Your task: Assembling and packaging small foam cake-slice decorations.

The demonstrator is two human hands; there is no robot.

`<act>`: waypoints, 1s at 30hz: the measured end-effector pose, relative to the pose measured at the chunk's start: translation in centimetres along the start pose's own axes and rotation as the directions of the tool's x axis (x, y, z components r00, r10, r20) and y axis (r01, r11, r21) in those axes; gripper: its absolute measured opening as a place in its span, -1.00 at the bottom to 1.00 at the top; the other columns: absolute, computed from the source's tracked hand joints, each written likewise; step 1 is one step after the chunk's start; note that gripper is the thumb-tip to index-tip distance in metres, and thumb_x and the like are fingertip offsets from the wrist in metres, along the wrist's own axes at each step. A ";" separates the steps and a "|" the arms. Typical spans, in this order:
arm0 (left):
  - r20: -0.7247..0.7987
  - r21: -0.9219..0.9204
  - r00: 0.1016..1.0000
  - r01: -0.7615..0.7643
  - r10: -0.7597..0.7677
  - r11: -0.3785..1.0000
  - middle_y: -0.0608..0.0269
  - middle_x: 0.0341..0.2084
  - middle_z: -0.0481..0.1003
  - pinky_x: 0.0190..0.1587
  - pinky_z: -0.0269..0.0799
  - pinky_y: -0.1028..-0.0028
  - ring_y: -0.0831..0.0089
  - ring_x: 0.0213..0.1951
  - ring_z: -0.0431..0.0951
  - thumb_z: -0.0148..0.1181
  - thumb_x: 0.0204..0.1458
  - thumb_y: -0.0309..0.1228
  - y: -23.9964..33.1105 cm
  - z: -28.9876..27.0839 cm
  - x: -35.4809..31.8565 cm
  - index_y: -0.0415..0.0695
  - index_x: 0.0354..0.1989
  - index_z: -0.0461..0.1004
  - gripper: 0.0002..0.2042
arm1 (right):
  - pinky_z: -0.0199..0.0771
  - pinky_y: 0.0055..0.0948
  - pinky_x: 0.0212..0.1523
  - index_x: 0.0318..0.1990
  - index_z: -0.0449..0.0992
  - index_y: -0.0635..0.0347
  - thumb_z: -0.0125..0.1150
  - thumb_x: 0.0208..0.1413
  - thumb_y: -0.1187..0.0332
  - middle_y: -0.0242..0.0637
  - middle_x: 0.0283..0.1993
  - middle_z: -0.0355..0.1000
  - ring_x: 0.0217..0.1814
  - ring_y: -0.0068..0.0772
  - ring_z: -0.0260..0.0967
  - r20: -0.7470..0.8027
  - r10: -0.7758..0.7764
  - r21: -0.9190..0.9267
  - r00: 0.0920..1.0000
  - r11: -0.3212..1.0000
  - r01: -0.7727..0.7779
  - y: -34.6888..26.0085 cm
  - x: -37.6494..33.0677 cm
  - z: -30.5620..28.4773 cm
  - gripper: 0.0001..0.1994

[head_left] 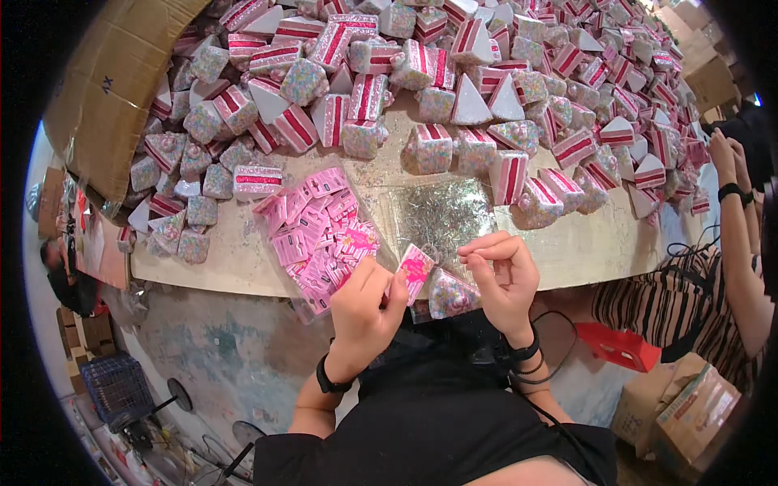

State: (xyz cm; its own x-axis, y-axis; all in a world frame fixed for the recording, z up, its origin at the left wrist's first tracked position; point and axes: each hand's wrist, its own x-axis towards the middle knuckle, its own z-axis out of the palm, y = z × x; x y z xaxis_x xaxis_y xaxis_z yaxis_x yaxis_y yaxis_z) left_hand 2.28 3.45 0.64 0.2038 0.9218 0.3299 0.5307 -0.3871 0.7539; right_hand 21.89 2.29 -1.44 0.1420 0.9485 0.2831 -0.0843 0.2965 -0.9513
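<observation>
My left hand [362,309] pinches a small pink printed tag [416,270] at the table's front edge. A thin pale loop [431,252] shows at the tag's upper corner. Just to the right, my right hand [504,279] is closed with thumb and fingertips together; anything between them is too small to make out. Between my hands a cake-slice ornament [452,295], coated in pastel sprinkles, lies at the edge. Beside my left hand is a clear plastic bag [312,235] full of pink tags. A clear, glittery plastic sheet [442,212] lies flat beyond my hands.
A large heap of pink-and-white cake-slice ornaments [365,97] covers the table's far part. A cardboard box [109,101] stands at the far left. On the right is another person's arm [741,235]. A red plastic thing [620,347] and cartons [677,409] sit below the table's right side.
</observation>
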 end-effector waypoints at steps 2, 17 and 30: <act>0.036 -0.054 0.999 0.014 -0.012 0.998 0.10 -0.59 0.27 -0.51 0.16 0.33 0.24 -0.56 0.27 0.12 0.12 -0.56 0.1 0.1 -0.3 -0.27 -0.52 0.35 -0.82 | 0.46 -0.51 -0.08 -0.22 0.38 0.33 0.18 0.19 0.63 -0.07 -0.07 0.48 -0.13 -0.47 0.46 0.003 -0.038 -0.105 0.999 0.994 0.038 0.0 0.2 0.2 -0.90; -0.024 -0.214 0.994 -0.108 0.105 0.971 0.10 -0.58 0.31 -0.57 0.18 0.32 0.20 -0.62 0.32 0.04 0.09 -0.62 -0.5 -0.1 -0.5 -0.29 -0.51 0.36 -0.87 | 0.50 -0.43 -0.01 -0.17 0.34 0.31 0.10 0.21 0.67 0.00 -0.07 0.48 -0.04 -0.33 0.49 0.158 -0.117 -0.159 0.981 0.977 0.142 0.7 0.7 -0.6 -0.88; 0.075 -0.389 0.992 0.119 -0.097 0.914 0.11 -0.59 0.26 -0.48 0.16 0.38 0.31 -0.57 0.27 -0.06 0.18 -0.54 0.2 -0.5 0.0 -0.33 -0.52 0.31 -0.78 | 0.55 -0.42 -0.11 -0.18 0.35 0.32 0.08 0.22 0.67 0.02 -0.15 0.49 -0.16 -0.30 0.50 0.162 -0.159 0.034 0.974 0.987 0.156 1.2 0.0 -1.1 -0.90</act>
State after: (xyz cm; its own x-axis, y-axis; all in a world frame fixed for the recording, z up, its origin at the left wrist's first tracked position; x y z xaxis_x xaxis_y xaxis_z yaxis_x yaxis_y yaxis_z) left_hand 1.98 3.38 1.05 0.2122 0.9540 0.2117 0.1890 -0.2526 0.9489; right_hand 22.85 2.50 -2.72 -0.0080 0.8946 0.4468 -0.0949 0.4441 -0.8909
